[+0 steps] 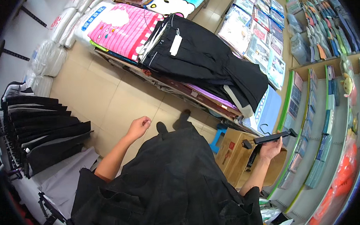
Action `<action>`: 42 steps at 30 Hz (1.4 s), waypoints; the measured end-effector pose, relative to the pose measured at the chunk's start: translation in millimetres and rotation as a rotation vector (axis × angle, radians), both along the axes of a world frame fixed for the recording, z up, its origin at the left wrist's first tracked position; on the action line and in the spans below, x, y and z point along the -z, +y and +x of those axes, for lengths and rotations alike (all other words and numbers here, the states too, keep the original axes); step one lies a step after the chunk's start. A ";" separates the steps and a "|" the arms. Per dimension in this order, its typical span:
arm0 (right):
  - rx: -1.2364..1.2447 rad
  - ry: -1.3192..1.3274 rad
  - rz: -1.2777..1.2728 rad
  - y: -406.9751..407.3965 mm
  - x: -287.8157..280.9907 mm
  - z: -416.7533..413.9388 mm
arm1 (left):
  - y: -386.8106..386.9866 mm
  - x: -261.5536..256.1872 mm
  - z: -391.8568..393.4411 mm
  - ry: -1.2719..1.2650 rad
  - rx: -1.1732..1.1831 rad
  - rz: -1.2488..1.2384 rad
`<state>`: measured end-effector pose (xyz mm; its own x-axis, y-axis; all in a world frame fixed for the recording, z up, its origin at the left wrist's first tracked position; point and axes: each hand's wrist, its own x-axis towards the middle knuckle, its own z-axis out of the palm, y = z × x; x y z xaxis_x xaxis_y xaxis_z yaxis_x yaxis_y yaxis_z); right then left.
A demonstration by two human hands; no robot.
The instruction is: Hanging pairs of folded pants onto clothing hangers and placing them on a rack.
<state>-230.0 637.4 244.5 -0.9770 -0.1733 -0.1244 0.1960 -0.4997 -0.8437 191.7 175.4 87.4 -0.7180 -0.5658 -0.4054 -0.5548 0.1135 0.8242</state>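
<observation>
My right hand point(271, 149) holds a black plastic trouser hanger point(272, 137) with a metal hook and a clip at each end. It is over an open cardboard box point(233, 154) at the right; more dark hanger parts show inside the box. My left hand point(139, 127) hangs above the tiled floor, fingers loosely curled, with nothing visible in it. In front of me a stack of black trousers point(201, 47) lies on a display table, with a white tag point(176, 45) on the top pair. The trouser legs are folded over towards the right.
Packaged pink bedding point(122, 27) lies left of the trousers. A rack of hanging dark trousers point(49, 122) stands at my left. Shelves with packaged goods point(324, 123) run along the right. A blue stool point(217, 140) is beside the box. White wrapped packages point(47, 56) are stacked at the far left.
</observation>
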 end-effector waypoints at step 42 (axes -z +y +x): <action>-1.070 -0.985 0.144 -580.5 83.8 -50.6 | -222.4 -203.4 -273.4 0.596 0.464 -0.826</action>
